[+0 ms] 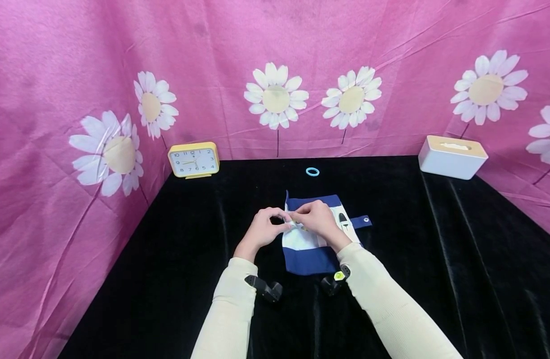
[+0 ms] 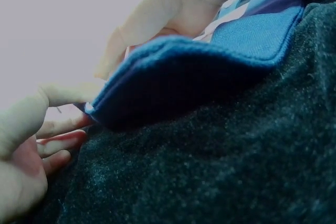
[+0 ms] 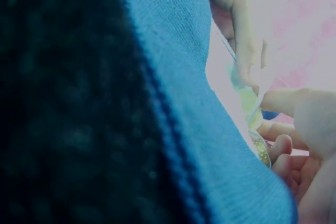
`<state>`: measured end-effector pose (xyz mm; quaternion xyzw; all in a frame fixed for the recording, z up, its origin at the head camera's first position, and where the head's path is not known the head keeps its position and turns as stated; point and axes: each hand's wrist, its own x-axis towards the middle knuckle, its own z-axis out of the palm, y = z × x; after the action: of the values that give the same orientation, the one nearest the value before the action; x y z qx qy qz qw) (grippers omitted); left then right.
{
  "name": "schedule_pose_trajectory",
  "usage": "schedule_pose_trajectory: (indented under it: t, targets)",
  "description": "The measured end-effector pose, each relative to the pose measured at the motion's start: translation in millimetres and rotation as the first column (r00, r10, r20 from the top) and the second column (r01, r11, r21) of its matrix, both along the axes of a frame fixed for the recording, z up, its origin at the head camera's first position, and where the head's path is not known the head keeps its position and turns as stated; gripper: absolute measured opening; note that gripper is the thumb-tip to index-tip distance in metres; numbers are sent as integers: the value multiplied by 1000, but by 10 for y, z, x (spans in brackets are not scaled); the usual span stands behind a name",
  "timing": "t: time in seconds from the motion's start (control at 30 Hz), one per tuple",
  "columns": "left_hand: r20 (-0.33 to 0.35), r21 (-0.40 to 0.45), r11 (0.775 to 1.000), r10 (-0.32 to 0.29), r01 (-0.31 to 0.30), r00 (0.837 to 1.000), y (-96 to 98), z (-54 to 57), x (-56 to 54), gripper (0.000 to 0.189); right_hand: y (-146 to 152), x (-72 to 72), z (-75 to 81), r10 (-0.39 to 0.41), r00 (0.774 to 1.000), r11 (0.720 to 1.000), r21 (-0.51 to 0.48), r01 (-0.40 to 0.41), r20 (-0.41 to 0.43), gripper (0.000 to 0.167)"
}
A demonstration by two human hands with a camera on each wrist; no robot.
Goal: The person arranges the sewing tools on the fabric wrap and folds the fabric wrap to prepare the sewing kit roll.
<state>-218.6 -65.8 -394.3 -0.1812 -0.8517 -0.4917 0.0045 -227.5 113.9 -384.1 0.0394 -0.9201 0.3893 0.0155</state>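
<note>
An unfolded blue-and-white cloth sewing kit (image 1: 308,260) lies flat, with a small dark-handled tool (image 1: 343,219) on its white middle. My left hand (image 1: 264,230) is at its left edge, thumb and forefinger pinching there. Over the white part, my right hand (image 1: 317,218) brings its thumb and forefinger together close to the left fingertips. In the right wrist view a thin pale strip (image 3: 258,107) runs between the fingertips of both hands. Beside it show a green patch (image 3: 248,100) and a gold glittery piece (image 3: 261,149). What lies between the fingers is mostly hidden.
A snap strap (image 1: 362,222) sticks out from the kit's right side. Behind the kit lies a light-blue ring (image 1: 312,172). A yellow clock (image 1: 194,160) stands at back left, a white tissue box (image 1: 453,157) at back right. Black cloth (image 1: 414,279) covers the table before a pink curtain.
</note>
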Motion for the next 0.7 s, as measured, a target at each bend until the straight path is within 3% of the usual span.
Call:
schedule_pose_trajectory:
  t: [0.7]
  targets:
    - [1,4,1000,21,-21,1000,-4,-8,8,5,44,-20,20,105,994,994,-19,-105,12,24]
